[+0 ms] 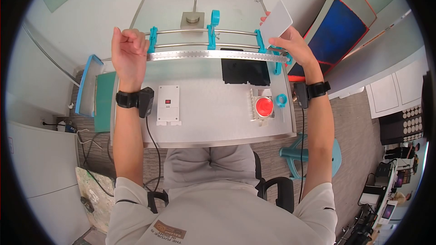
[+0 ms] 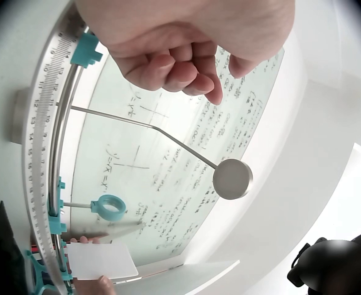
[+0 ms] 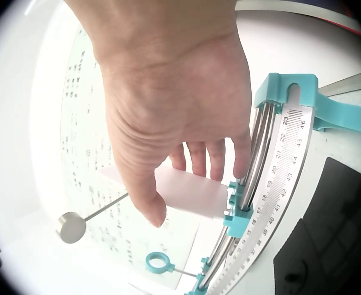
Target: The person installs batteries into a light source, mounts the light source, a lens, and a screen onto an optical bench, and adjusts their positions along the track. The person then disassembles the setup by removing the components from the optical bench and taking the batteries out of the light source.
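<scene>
Well, nearest me, a red-domed device and a loose teal ring lie on the table, off the rails. Beyond, my right hand pinches a white card between thumb and fingers, its lower edge by a teal clip; whether it's seated, I cannot tell. My left hand, loosely curled, is empty. At mid-rail, a ring holder already stands upright.
</scene>
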